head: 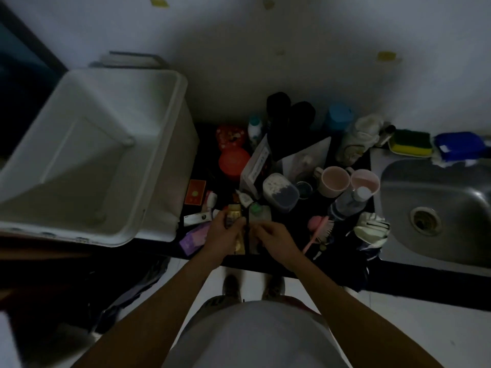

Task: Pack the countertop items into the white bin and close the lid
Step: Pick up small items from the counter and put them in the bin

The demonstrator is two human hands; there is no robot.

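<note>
a: where's the white bin (164, 123)?
b: at the left end of the dark countertop (206, 155), open at the top, with its white inside in view. a grey frame (132, 58) stands behind it by the wall; i can't tell if that's the lid.
a: and the hands?
b: both are over the front edge of the counter, close together. the left hand (224, 236) has its fingers curled round a gold packet (235, 215). the right hand (276, 241) is just beside it, fingers bent toward a thin dark strip (247, 229) between the two hands. the blur hides whether it's pinching anything.
a: what else is on the counter?
b: a purple packet (192, 239) lies left of the left hand, with a red box (195, 192) further back near the bin. two red round tubs (233, 162) sit behind that. in the middle is a clear tub of grains (280, 191), then two pink mugs (334, 180) and a water bottle (348, 203) lying tilted. a pink brush (318, 229) lies right of the right hand.
a: and past that?
b: a steel sink (451, 187), with a yellow-green sponge (410, 143) behind it.
</note>
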